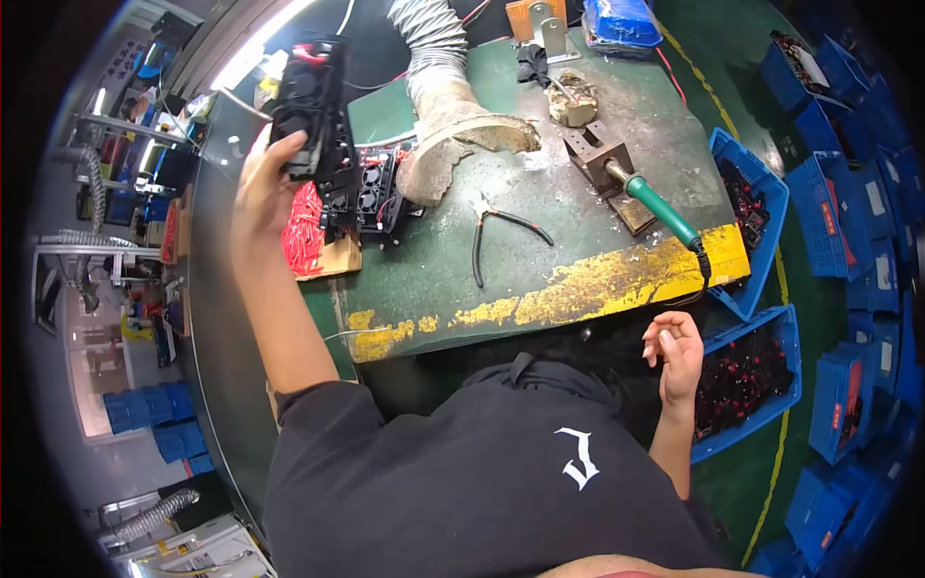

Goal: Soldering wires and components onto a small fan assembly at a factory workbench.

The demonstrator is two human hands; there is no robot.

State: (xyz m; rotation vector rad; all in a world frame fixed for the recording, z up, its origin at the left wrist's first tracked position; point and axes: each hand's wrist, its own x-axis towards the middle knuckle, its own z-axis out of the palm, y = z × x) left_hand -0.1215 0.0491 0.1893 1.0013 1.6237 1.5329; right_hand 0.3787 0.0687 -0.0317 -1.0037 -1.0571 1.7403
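Observation:
My left hand is raised at the left of the bench, its thumb and fingers closed round a black plastic fan housing that is somewhat blurred. Below and beside it sit more black units with small fans, next to a bundle of red wires. My right hand hovers off the bench's front edge, near a blue crate; its fingers are loosely bent and nothing shows in them. Pliers with black handles lie spread on the bench. A green-handled soldering iron rests in a metal holder.
A flexible duct with a crusted hood comes down over the worn green bench. A solder-stained block stands behind the iron. Blue crates of black and red parts line the right side, and the iron's cable hangs over the edge.

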